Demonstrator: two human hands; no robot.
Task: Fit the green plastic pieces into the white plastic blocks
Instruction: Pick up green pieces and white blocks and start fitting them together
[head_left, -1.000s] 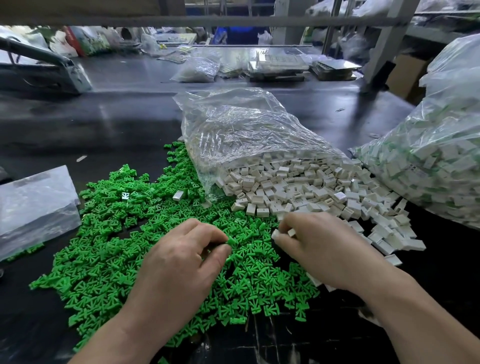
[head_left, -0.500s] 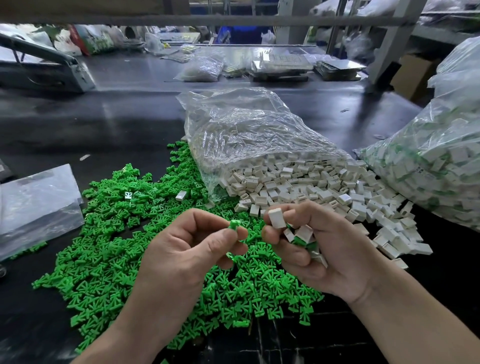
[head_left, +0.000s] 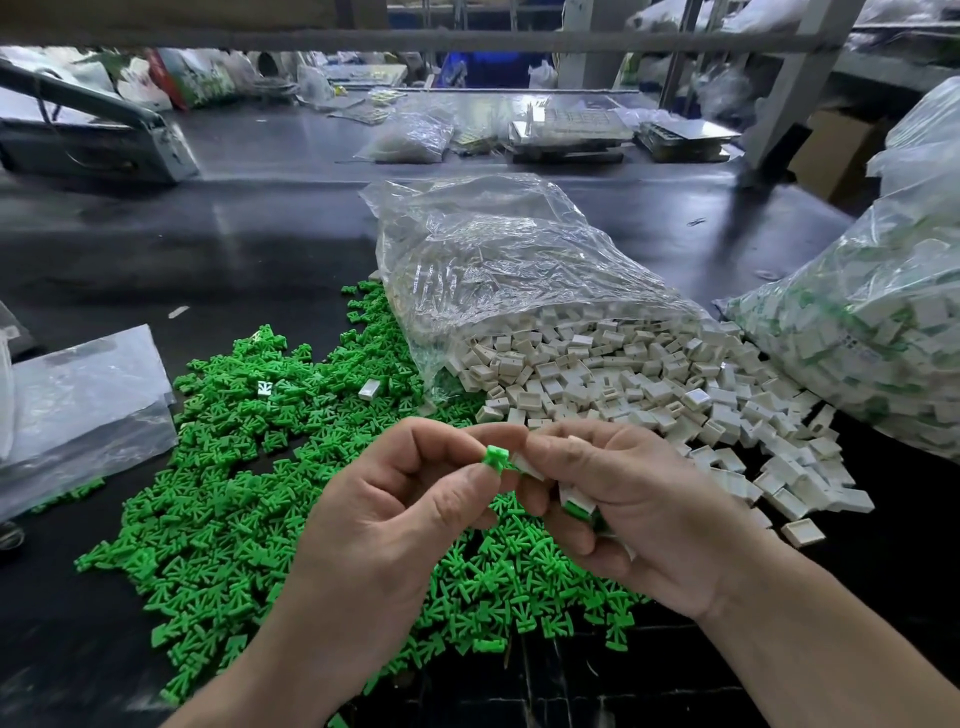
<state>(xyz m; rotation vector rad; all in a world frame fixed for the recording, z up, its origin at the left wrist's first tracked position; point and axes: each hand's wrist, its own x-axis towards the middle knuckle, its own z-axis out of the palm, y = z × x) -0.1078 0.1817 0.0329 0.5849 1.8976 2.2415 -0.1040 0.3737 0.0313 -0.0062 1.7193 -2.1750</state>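
The step in hand looks like the mating itself. The left hand (head_left: 395, 519) pinches one green piece (head_left: 496, 458) between thumb and forefinger, and the right hand (head_left: 639, 509) pinches a white block (head_left: 525, 466) at its fingertips, so the two parts touch in the air above the surface (head_left: 208, 234). Whether the green piece has begun to enter the block I cannot tell, since the fingers cover the joint. The right hand's lower fingers are curled round a few spare blocks (head_left: 575, 503) in the palm; at least one shows green at its edge, so it may be already fitted. Below the hands lies the green heap (head_left: 234, 493), spread loose over the dark surface. Just beside it to the right, the white heap (head_left: 649, 384) spills from the mouth of a clear bag (head_left: 509, 270). A second bag (head_left: 883, 332) at the far right holds white blocks with green showing among them, probably finished ones. A flat plastic sheet (head_left: 83, 395) lies at the left. The next move, as I judge it, calls for lining the green piece square with the block's opening and pressing the two together with a short, firm push while the right fingertips brace the block. A tilted entry could jam, or the small part could slip and drop into the heap.
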